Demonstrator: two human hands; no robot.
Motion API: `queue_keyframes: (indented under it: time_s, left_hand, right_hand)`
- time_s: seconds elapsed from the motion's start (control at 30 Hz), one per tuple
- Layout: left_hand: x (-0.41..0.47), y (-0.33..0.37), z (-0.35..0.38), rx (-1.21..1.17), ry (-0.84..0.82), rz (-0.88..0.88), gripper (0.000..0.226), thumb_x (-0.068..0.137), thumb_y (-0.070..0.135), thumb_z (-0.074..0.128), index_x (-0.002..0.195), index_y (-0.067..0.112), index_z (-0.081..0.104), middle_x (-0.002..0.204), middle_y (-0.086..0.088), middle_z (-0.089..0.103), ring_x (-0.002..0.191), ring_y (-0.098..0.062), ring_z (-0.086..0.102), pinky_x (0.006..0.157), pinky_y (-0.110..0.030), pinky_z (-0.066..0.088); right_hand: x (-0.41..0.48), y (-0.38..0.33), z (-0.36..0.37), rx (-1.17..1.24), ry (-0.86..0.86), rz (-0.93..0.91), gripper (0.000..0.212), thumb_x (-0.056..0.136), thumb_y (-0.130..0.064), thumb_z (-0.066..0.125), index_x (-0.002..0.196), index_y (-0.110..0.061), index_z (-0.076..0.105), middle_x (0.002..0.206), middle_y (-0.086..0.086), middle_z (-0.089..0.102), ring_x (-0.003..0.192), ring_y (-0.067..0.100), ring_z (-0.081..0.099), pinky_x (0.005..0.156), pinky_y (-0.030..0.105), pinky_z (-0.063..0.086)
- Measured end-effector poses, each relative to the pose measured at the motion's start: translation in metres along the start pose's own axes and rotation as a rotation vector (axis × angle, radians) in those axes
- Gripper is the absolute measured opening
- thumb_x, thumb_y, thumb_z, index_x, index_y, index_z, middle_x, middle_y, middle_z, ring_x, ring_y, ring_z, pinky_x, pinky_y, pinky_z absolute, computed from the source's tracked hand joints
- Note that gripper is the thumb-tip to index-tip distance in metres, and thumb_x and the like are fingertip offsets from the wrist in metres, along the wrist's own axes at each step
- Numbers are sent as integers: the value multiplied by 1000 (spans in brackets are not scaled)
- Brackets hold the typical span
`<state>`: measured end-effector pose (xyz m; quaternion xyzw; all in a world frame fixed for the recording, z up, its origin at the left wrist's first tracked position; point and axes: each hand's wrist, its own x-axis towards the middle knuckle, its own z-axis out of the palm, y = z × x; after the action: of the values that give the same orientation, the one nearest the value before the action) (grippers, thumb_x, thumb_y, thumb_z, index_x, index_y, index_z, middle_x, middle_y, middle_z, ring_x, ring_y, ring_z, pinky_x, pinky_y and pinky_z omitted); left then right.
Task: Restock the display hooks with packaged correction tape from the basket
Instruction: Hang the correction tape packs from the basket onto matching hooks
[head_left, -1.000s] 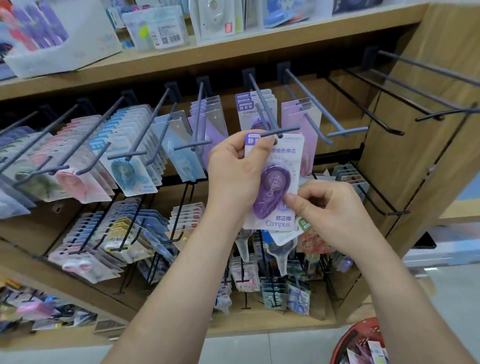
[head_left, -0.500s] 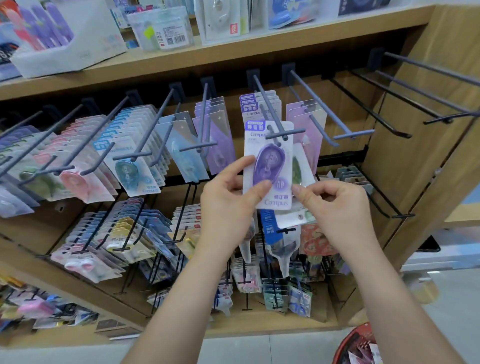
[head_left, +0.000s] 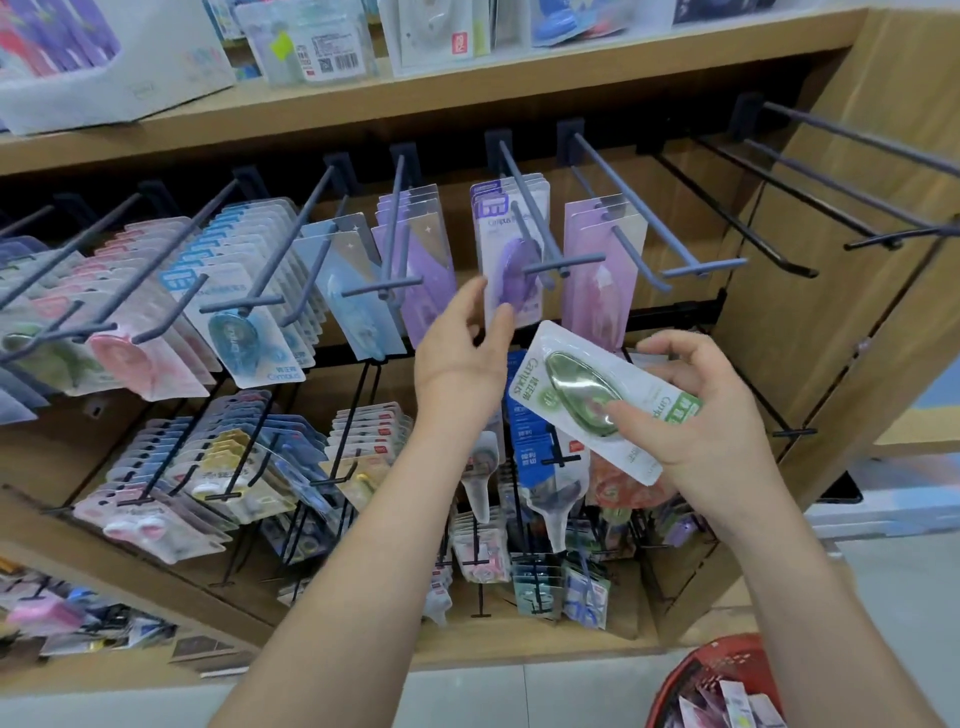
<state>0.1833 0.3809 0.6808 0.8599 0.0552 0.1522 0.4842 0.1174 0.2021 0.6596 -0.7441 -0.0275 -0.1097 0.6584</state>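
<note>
Right of the grey metal hook (head_left: 566, 261) that carries the purple correction tape packs (head_left: 511, 260), long dark hooks (head_left: 893, 240) stick out with open room between them; left of it, blue packs (head_left: 254, 332) crowd close. Half a second ago both hands held a purple pack at that hook's tip; now it hangs further back; the left hand (head_left: 462, 353) has let go, its grip open by the pack's lower edge. The right hand (head_left: 696, 415) has its grip closed on a flat white pack with a green correction tape (head_left: 582, 400), tilted, below the hook; the red plastic basket (head_left: 696, 670) sits far below.

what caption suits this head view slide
Right hand holds a green correction tape pack; left hand open by the hung purple pack.
</note>
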Motion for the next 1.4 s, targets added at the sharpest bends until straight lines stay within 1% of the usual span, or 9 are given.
queue_keyframes:
  time_s: [0.13,0.23,0.37,0.6,0.77,0.87,1.13,1.23,1.4]
  left_hand:
    - [-44,-6,-16,-459,-173,-134,26,100,27,55,121,16,66,108,0,74,95,-13,71,88,-38,59]
    - [-59,-16,-31,-589,-106,-207,14,91,20,67,105,16,68,94,-6,76,83,-20,72,66,-31,58]
    - [-70,-29,-54,-656,-32,-245,6,88,9,69,94,10,67,81,-9,74,66,-15,67,51,-23,50]
    - [-94,-55,-101,-380,-129,-228,36,86,-15,54,103,14,71,96,-3,77,91,-19,71,76,-31,59]
    - [-101,-63,-135,-377,54,-184,16,93,15,65,99,26,75,98,0,76,95,-19,70,85,-37,58]
    - [-103,-68,-158,-342,90,-190,13,90,17,68,82,21,77,79,-2,74,79,-18,69,76,-39,58]
    - [-103,-115,-232,-491,352,-213,18,98,13,57,81,15,62,65,5,70,60,-9,65,57,-28,56]
    - [-93,-135,-261,-664,413,-227,17,100,11,53,84,12,59,67,3,70,63,-14,65,59,-32,57]
    - [-73,-163,-314,-632,299,-191,16,89,11,69,76,19,73,73,-2,72,70,-19,67,71,-42,58]
  right_hand:
    - [5,2,5,141,-101,18,35,77,-4,81,102,-26,70,90,-8,72,80,14,70,62,26,57]
    - [10,6,16,361,-158,91,40,62,-16,87,99,-25,74,96,1,75,86,20,72,70,33,61]
    - [16,8,38,615,-125,235,32,74,-18,66,104,-8,69,91,7,77,82,18,73,71,30,62]
    - [17,-3,90,385,-179,118,12,78,-11,74,72,-13,64,61,-5,69,54,9,63,49,23,52]
    - [1,-19,144,131,-466,-38,23,74,-14,84,61,-12,65,61,14,65,57,16,59,52,30,46]
    - [-12,-26,178,0,-601,-120,31,71,-19,87,55,-21,61,54,2,60,55,11,52,52,27,39]
    - [-32,-40,258,-25,-964,-109,17,90,-15,70,93,-31,72,94,-8,77,88,8,71,82,33,59]
    - [-47,-41,293,-47,-990,-83,23,99,-15,57,97,-34,70,85,-23,73,76,-7,65,67,13,49]
    - [-66,-43,352,-157,-755,-146,21,102,-24,52,98,-17,72,82,7,71,62,15,59,54,31,55]
